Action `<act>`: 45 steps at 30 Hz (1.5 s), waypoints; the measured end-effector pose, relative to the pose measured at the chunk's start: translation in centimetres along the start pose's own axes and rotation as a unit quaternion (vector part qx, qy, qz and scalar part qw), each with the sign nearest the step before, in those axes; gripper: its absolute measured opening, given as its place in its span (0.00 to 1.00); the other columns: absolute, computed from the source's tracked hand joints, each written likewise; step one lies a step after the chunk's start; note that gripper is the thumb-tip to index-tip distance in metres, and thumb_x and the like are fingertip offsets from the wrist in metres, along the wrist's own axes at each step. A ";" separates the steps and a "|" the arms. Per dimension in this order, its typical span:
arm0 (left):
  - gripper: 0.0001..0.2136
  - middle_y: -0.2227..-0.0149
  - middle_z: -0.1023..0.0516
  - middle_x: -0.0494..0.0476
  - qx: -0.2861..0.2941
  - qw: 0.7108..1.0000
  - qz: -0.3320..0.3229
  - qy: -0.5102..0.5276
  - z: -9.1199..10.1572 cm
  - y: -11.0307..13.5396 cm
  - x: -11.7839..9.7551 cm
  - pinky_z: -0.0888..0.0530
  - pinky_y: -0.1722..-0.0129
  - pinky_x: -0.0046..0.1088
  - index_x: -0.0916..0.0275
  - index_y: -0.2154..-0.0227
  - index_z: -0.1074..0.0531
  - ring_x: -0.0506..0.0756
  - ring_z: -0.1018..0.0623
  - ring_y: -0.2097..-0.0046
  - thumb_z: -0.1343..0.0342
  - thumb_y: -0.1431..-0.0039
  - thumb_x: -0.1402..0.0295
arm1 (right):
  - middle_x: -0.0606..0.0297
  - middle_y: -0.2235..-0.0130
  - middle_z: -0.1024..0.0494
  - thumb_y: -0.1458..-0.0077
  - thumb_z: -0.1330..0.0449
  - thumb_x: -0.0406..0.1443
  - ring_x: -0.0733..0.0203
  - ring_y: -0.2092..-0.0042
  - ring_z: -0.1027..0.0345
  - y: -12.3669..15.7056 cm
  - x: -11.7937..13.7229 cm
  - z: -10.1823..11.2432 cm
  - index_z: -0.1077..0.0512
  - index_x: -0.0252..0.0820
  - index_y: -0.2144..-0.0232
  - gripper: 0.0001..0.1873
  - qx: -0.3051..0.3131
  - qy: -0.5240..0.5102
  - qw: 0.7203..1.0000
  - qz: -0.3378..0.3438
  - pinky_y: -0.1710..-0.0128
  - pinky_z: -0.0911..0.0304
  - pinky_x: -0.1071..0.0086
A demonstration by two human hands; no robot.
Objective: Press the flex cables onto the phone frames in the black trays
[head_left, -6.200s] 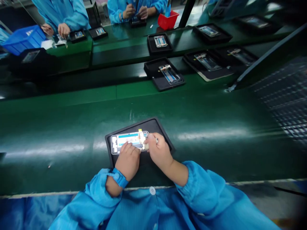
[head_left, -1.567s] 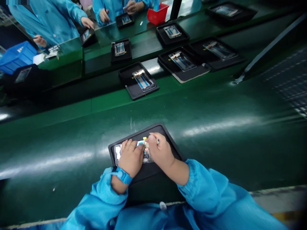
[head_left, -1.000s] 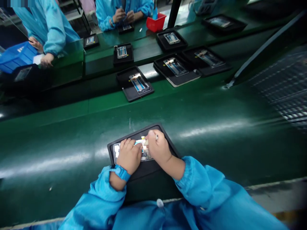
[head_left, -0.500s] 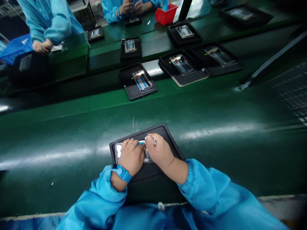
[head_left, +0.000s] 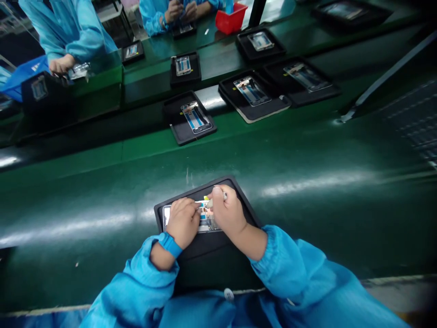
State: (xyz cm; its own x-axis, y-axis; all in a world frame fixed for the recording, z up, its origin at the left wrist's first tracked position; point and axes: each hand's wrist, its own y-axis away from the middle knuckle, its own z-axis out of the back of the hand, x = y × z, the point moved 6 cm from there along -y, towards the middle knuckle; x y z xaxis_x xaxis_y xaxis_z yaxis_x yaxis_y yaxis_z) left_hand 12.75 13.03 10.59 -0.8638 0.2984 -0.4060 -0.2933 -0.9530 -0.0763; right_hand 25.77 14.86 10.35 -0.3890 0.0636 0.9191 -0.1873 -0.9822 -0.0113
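Note:
In front of me an opened phone, with its inner parts and blue strips showing, lies in a black foam tray. My left hand is palm down over the phone's left part, its bent fingers together at the far edge and holding it. Closed around a pale pen-like tool, my right hand is over the phone's right part. The tool's narrow end points down at the phone near a small yellow tab. Its exact tip is too small to make out.
Beyond the green bench, several black trays with opened phones stand, one being a nearby tray. A red bin is at the back. Co-workers' hands are across the line. A metal rod slants at the right.
My left hand has shifted slightly left, baring more of the phone's middle. My right hand has turned a little, and more of the tool shows. The view has moved slightly.

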 end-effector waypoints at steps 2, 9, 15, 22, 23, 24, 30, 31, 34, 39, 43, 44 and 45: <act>0.06 0.67 0.27 0.53 0.006 1.000 0.022 0.007 -0.1 -0.2 0.0 0.34 0.59 0.34 0.60 0.68 0.28 0.54 0.30 0.61 0.49 0.47 0.71 | 0.61 0.73 0.26 0.46 0.56 0.45 0.59 0.72 0.31 0.0 0.0 -0.1 0.36 0.43 0.73 0.15 0.008 -0.004 1.000 -0.011 0.73 0.38 0.68; 0.04 0.69 0.28 0.53 -0.004 0.999 0.045 -0.014 -0.3 -0.4 -0.4 0.36 0.61 0.34 0.61 0.70 0.30 0.55 0.31 0.62 0.47 0.50 0.71 | 0.60 0.71 0.26 0.47 0.55 0.45 0.58 0.69 0.31 -0.1 -0.3 -0.1 0.36 0.42 0.71 0.15 0.009 -0.020 0.999 -0.025 0.70 0.37 0.67; 0.04 0.69 0.28 0.53 -0.012 0.999 0.049 -0.004 -0.3 -0.3 -0.3 0.37 0.61 0.34 0.61 0.71 0.30 0.54 0.31 0.62 0.49 0.48 0.71 | 0.60 0.70 0.26 0.47 0.55 0.46 0.59 0.69 0.30 -0.1 -0.7 -0.3 0.35 0.42 0.70 0.15 0.020 -0.030 0.998 -0.049 0.71 0.38 0.68; 0.05 0.67 0.27 0.54 -0.007 0.998 0.059 -0.024 -0.4 -0.4 -0.4 0.37 0.60 0.34 0.62 0.70 0.29 0.55 0.31 0.61 0.48 0.49 0.70 | 0.60 0.70 0.26 0.47 0.55 0.46 0.58 0.67 0.30 -0.1 -0.8 -0.5 0.35 0.41 0.70 0.16 0.036 -0.043 0.996 -0.062 0.70 0.38 0.68; 0.05 0.67 0.27 0.54 -0.005 0.998 0.056 -0.028 -0.4 -0.4 -0.5 0.37 0.60 0.35 0.62 0.70 0.29 0.56 0.31 0.61 0.48 0.49 0.71 | 0.60 0.69 0.25 0.47 0.55 0.46 0.57 0.67 0.30 -0.2 -0.7 -0.5 0.35 0.41 0.69 0.16 0.036 -0.044 0.996 -0.062 0.70 0.38 0.68; 0.05 0.68 0.28 0.54 -0.003 0.998 0.054 -0.033 -0.4 -0.4 -0.6 0.36 0.60 0.35 0.62 0.70 0.29 0.56 0.31 0.61 0.49 0.49 0.71 | 0.60 0.69 0.25 0.47 0.55 0.46 0.57 0.67 0.30 -0.2 -0.7 -0.4 0.35 0.42 0.69 0.16 0.035 -0.044 0.997 -0.062 0.69 0.38 0.68; 0.07 0.68 0.30 0.55 -0.015 0.996 0.014 -0.084 -0.3 0.2 -1.5 0.37 0.55 0.38 0.60 0.72 0.28 0.56 0.32 0.60 0.52 0.47 0.72 | 0.59 0.69 0.25 0.48 0.54 0.47 0.56 0.65 0.30 -0.2 -0.8 -0.4 0.35 0.42 0.68 0.16 0.033 -0.043 0.996 -0.068 0.68 0.38 0.66; 0.08 0.66 0.30 0.56 -0.020 0.995 0.001 -0.095 -0.4 0.4 -1.7 0.38 0.53 0.39 0.60 0.71 0.28 0.57 0.33 0.58 0.52 0.47 0.72 | 0.59 0.69 0.25 0.48 0.54 0.47 0.56 0.65 0.30 -0.2 -0.8 -0.4 0.35 0.41 0.68 0.17 0.032 -0.044 0.996 -0.069 0.68 0.38 0.66; 0.10 0.61 0.30 0.57 -0.024 0.992 -0.027 -0.119 -0.6 1.1 -2.0 0.42 0.48 0.42 0.60 0.66 0.28 0.59 0.34 0.53 0.53 0.48 0.73 | 0.59 0.68 0.25 0.48 0.54 0.47 0.56 0.65 0.30 -0.2 -0.9 -0.4 0.35 0.41 0.67 0.17 0.028 -0.045 0.996 -0.069 0.68 0.37 0.66; 0.11 0.58 0.30 0.58 -0.010 0.992 -0.038 -0.123 -0.9 1.5 -1.8 0.42 0.47 0.45 0.60 0.64 0.28 0.61 0.34 0.51 0.52 0.48 0.72 | 0.61 0.70 0.25 0.48 0.53 0.47 0.57 0.67 0.30 -0.2 -0.8 -0.4 0.35 0.41 0.68 0.16 0.028 -0.056 0.996 -0.064 0.68 0.37 0.67; 0.11 0.58 0.29 0.58 -0.012 0.992 -0.044 -0.117 -0.8 1.4 -1.8 0.41 0.48 0.46 0.60 0.65 0.27 0.60 0.33 0.52 0.53 0.48 0.73 | 0.61 0.71 0.25 0.48 0.53 0.47 0.58 0.68 0.30 -0.2 -0.9 -0.5 0.35 0.41 0.67 0.17 0.028 -0.063 0.996 -0.062 0.69 0.37 0.67; 0.10 0.58 0.29 0.58 -0.015 0.992 -0.043 -0.114 -0.8 1.4 -1.8 0.41 0.48 0.46 0.60 0.65 0.27 0.60 0.33 0.53 0.53 0.47 0.72 | 0.62 0.71 0.25 0.48 0.53 0.47 0.59 0.68 0.30 -0.2 -1.0 -0.5 0.35 0.41 0.67 0.17 0.028 -0.065 0.996 -0.063 0.69 0.37 0.67; 0.10 0.58 0.29 0.58 -0.019 0.993 -0.043 -0.112 -0.8 1.4 -1.7 0.40 0.48 0.46 0.60 0.65 0.27 0.60 0.33 0.53 0.53 0.47 0.71 | 0.62 0.72 0.25 0.48 0.53 0.47 0.59 0.68 0.30 -0.2 -1.1 -0.5 0.35 0.41 0.67 0.17 0.028 -0.067 0.995 -0.064 0.69 0.37 0.67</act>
State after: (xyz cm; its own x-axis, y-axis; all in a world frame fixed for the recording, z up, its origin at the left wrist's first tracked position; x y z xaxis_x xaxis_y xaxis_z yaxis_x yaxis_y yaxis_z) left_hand 14.15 11.11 10.48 -0.9070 0.3781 -0.1852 -0.3570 -0.9239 -0.1378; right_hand 25.74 15.08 9.17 -0.2404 0.1685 0.9559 -0.1764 -0.9760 0.1276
